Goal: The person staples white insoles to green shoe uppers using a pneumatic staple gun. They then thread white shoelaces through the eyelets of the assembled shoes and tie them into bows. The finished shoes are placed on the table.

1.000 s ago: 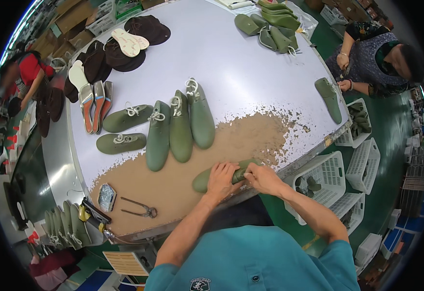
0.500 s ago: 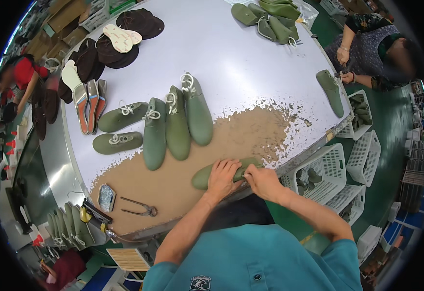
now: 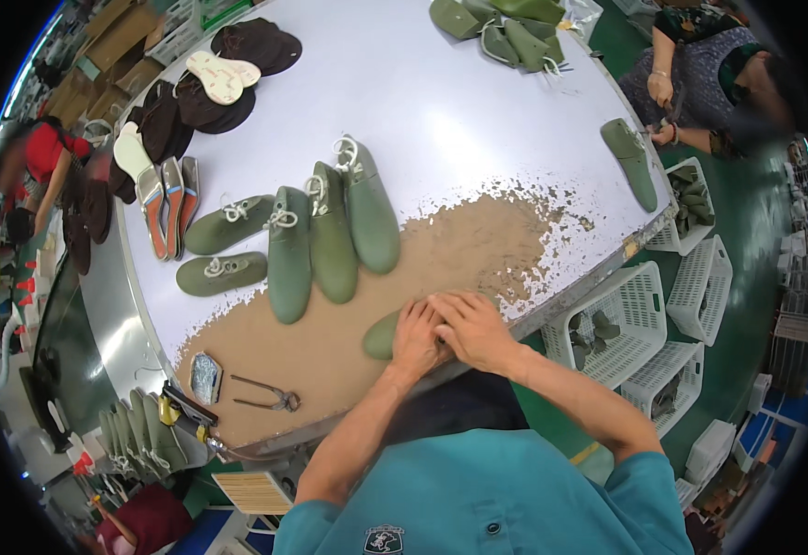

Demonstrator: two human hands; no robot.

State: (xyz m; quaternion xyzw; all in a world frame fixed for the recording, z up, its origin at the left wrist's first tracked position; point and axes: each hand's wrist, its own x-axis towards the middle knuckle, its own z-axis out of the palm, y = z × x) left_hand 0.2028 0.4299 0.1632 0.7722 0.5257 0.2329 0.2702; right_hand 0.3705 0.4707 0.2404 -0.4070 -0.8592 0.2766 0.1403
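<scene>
No wording or number can be read. The shirt (image 3: 478, 486) bears a badge (image 3: 384, 540) on the wearer's left chest: a dark shield with a pale figure (perhaps an animal, though it is small). A cream insole (image 3: 221, 78), lying on dark pieces (image 3: 212, 112) at the table's (image 3: 469, 120) upper left, carries faint reddish print, too small to make out.

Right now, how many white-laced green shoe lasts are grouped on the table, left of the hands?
5: the upper sideways last, the lower sideways last, then, rightward, a third last, fourth last and fifth last. None seems hidden.
</scene>
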